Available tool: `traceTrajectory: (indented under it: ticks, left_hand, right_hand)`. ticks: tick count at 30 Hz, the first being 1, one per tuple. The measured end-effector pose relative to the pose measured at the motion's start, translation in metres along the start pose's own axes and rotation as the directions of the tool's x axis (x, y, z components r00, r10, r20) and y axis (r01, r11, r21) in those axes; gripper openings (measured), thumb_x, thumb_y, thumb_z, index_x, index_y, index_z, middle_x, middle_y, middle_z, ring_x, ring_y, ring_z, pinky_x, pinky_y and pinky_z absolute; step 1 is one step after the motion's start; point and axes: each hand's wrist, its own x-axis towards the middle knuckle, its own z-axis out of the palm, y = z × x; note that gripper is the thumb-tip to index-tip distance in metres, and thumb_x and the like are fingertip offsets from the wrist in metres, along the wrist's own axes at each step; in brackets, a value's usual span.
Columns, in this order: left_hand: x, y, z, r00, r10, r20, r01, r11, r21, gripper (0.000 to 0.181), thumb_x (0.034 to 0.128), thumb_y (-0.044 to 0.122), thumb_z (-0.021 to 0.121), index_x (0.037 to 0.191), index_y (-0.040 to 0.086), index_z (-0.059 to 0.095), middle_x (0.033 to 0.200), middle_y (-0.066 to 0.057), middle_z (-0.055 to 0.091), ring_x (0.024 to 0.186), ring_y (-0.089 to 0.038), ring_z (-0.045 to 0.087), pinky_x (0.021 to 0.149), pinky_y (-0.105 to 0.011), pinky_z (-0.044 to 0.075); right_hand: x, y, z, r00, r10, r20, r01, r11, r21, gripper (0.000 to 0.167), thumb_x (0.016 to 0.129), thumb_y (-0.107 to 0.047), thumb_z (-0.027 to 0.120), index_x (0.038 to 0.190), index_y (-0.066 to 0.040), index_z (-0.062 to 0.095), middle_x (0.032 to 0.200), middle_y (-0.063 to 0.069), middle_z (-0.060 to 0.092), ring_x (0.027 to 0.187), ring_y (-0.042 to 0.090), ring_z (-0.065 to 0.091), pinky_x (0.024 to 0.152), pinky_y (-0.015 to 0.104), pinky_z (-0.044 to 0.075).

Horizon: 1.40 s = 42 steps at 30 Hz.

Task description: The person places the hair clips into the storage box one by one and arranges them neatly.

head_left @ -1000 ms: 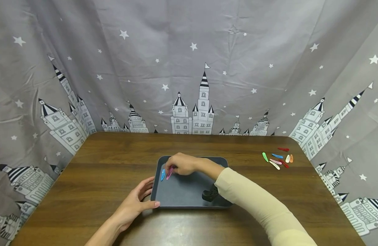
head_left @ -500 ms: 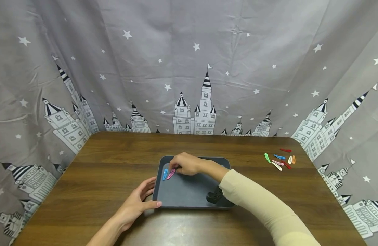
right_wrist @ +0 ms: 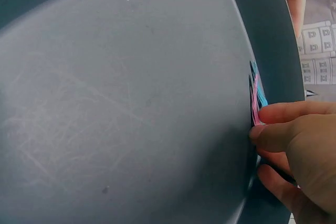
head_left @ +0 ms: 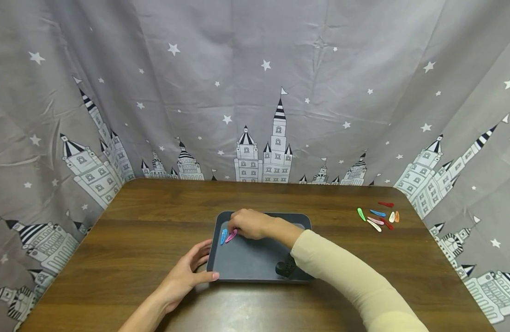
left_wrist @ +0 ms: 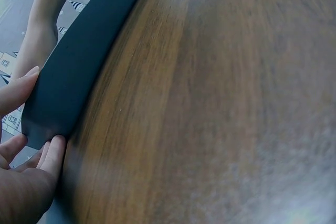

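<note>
We look forward and down from the head, widest of three, above and behind the fingers of left hand [head_left: 182,275] and right hand [head_left: 250,224], across table [head_left: 167,203] and tray [head_left: 242,260] to the curtain [head_left: 188,92] beyond. At the left wrist, we peer in close, low along the tray's outer wall, which runs away from the left fingers. At the right wrist, we look down, close, at the tray floor beside the right fingers. Head and right wrist share the pink clip [head_left: 231,236] and blue clip [head_left: 224,236] there; head and left wrist, the tray corner at the left fingers.
</note>
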Motion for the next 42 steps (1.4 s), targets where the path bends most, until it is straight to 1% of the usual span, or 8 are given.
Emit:
traceTrajectory:
  ticks: [4,10,15,18,23,29,34,42]
  left_hand:
    - [0.000,0.000,0.000,1.000,-0.002,-0.007,0.002,1.000,0.002,0.085,0.0889,0.006,0.082,0.159,0.009,0.033,0.162,-0.020,0.033,0.146,-0.040,0.031,0.104,-0.040,0.044]
    - [0.000,0.001,0.001,1.000,-0.007,-0.012,0.007,1.000,0.003,0.086,0.0889,0.007,0.082,0.159,0.009,0.033,0.162,-0.020,0.034,0.146,-0.039,0.032,0.105,-0.041,0.044]
    - [-0.001,0.002,0.001,1.000,-0.006,-0.024,0.007,1.000,0.010,0.086,0.0879,0.006,0.083,0.159,0.008,0.034,0.161,-0.020,0.035,0.146,-0.039,0.033,0.105,-0.042,0.043]
    - [-0.002,0.001,0.001,1.000,-0.004,-0.027,0.005,1.000,0.010,0.086,0.0872,0.006,0.083,0.158,0.008,0.034,0.161,-0.020,0.035,0.146,-0.040,0.033,0.105,-0.041,0.043]
    - [-0.001,0.002,0.001,0.999,0.002,-0.032,-0.002,1.000,0.014,0.086,0.0866,0.005,0.083,0.158,0.008,0.035,0.161,-0.019,0.035,0.145,-0.039,0.034,0.105,-0.040,0.043]
    - [0.000,0.003,0.002,0.999,0.008,-0.033,-0.007,1.000,0.016,0.086,0.0860,0.005,0.084,0.158,0.008,0.036,0.160,-0.019,0.037,0.144,-0.039,0.035,0.102,-0.036,0.045]
    - [0.001,0.002,0.002,0.999,0.009,-0.035,-0.009,1.000,0.018,0.086,0.0856,0.004,0.084,0.158,0.007,0.036,0.160,-0.019,0.037,0.144,-0.039,0.036,0.103,-0.037,0.044]
    - [0.001,0.000,0.001,1.000,0.011,-0.029,-0.011,1.000,0.013,0.086,0.0854,0.004,0.084,0.157,0.007,0.036,0.160,-0.020,0.037,0.144,-0.040,0.034,0.102,-0.037,0.045]
  right_hand:
    - [0.002,-0.002,0.000,1.000,0.005,0.001,-0.005,1.000,-0.016,0.016,0.100,-0.002,0.067,0.106,-0.012,0.079,0.102,-0.001,0.070,0.092,0.008,0.062,0.082,0.022,0.051]
    - [0.002,-0.002,-0.001,1.000,-0.012,-0.014,0.012,1.000,-0.022,0.016,0.099,-0.001,0.067,0.103,-0.012,0.078,0.097,-0.004,0.068,0.090,0.007,0.061,0.080,0.023,0.051]
    - [-0.005,0.000,-0.007,0.999,-0.005,-0.032,0.006,0.999,0.031,0.018,0.097,0.002,0.069,0.108,-0.010,0.077,0.103,0.001,0.070,0.094,0.011,0.063,0.083,0.025,0.051]
    - [-0.011,0.002,-0.013,0.999,0.002,-0.040,0.002,0.996,0.086,0.022,0.095,0.005,0.071,0.112,-0.008,0.077,0.108,0.004,0.071,0.099,0.012,0.065,0.086,0.024,0.051]
    - [-0.022,0.005,-0.026,0.998,-0.007,-0.068,0.019,0.983,0.182,0.023,0.093,0.008,0.070,0.113,-0.003,0.075,0.111,0.006,0.072,0.101,0.016,0.067,0.088,0.023,0.051]
    - [-0.037,0.010,-0.039,0.996,0.007,-0.088,0.016,0.964,0.264,0.021,0.094,0.008,0.069,0.112,0.000,0.075,0.110,0.008,0.073,0.097,0.018,0.068,0.086,0.026,0.052]
    - [-0.052,0.015,-0.049,0.995,0.022,-0.097,0.008,0.956,0.294,0.021,0.094,0.008,0.069,0.113,0.001,0.074,0.110,0.011,0.073,0.096,0.017,0.069,0.086,0.026,0.053]
    - [-0.082,0.027,-0.064,0.991,0.095,-0.096,-0.060,0.944,0.323,0.021,0.095,0.005,0.069,0.114,0.002,0.073,0.110,0.013,0.074,0.095,0.016,0.069,0.085,0.026,0.054]
